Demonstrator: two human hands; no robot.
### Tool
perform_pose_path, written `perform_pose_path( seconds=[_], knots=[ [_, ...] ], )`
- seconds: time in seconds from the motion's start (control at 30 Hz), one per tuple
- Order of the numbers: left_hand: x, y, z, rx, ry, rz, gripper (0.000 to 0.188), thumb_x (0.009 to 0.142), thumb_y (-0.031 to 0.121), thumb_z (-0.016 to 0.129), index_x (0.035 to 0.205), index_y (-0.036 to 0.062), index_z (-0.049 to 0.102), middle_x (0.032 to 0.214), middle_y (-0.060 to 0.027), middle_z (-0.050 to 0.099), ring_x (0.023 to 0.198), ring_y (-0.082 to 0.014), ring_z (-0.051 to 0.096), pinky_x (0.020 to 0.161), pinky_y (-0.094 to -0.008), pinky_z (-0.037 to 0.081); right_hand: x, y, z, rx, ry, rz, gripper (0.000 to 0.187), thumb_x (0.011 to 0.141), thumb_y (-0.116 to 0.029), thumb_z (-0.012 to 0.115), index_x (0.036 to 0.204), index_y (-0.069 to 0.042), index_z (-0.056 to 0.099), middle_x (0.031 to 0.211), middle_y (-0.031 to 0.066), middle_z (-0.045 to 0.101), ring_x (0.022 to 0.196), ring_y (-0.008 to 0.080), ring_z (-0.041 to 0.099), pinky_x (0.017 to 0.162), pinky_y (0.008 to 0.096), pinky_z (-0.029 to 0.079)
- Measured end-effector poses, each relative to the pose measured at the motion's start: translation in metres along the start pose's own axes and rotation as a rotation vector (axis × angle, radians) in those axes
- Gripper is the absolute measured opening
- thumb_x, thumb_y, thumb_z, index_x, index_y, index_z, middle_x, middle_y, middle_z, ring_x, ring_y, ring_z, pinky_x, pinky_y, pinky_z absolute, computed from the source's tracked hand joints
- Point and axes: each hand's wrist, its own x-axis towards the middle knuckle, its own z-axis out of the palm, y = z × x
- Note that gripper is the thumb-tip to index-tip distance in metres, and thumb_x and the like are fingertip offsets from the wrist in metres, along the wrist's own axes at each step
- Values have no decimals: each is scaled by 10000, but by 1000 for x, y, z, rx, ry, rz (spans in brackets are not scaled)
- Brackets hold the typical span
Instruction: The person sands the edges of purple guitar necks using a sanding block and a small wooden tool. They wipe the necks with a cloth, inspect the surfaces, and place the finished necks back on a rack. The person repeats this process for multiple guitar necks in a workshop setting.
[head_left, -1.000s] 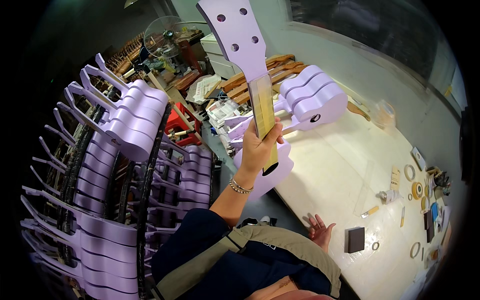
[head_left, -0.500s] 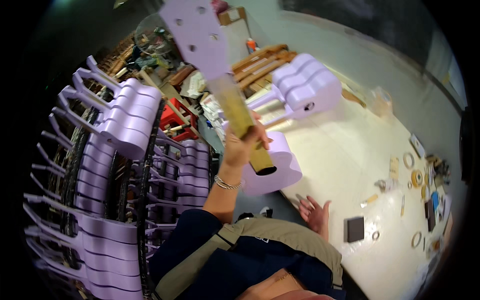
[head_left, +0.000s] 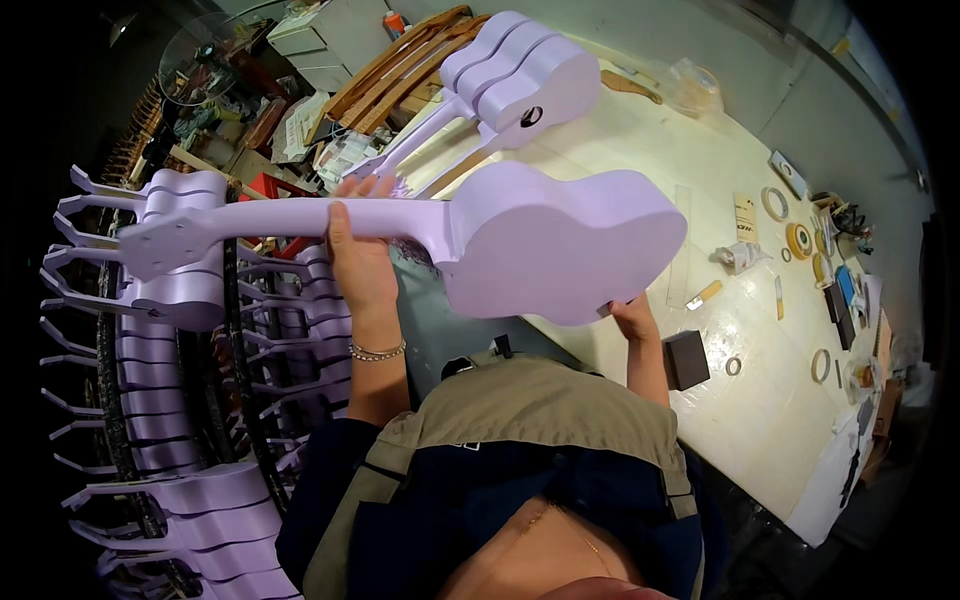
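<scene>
A lilac-painted ukulele (head_left: 560, 245) lies across both my hands, its smooth back facing up and its headstock pointing left. My left hand (head_left: 362, 262) is closed around the neck, thumb on the near side and fingertips showing beyond the far side. At the near right edge of the body, my right hand (head_left: 634, 318) grips the rim; the fingers underneath are mostly hidden. The soundhole side faces away from view. Several like ukuleles (head_left: 520, 70) stand packed together on the pale worktable (head_left: 600, 135) just beyond.
To my left, a rack (head_left: 110, 380) with dark wrapped bars bears several rows of lilac ukuleles. Brown wooden pieces (head_left: 400, 75) lie at the back. On the table's right are a dark block (head_left: 686, 360), tape rolls (head_left: 798, 240) and a clear plastic bag (head_left: 690, 88).
The ukulele has turned from upright, soundhole side showing, to lying crosswise with its back up. My right hand has gone from open and free to gripping the body's edge.
</scene>
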Motion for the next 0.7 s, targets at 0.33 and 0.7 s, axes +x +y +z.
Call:
perform_pose_path(
  seconds=[0.33,0.7],
  knots=[
    [-22,-137,-90,-447,423,-963,340,785,198,655,978,-28,488,978,-174,551,1021,-315,544,900,-438,473,77,-82,-56,-878,91,-126,1043,510,-127,863,1383,-125,294,1324,57,426,1234,252,393,1036,407,323],
    [75,-260,-15,-686,563,-832,474,772,238,687,1061,-62,459,1082,-153,528,1092,-277,501,989,-398,417,76,-44,-52,-617,337,60,682,756,-128,714,1334,-47,360,1235,200,467,1014,264,559,828,345,487]
  ],
)
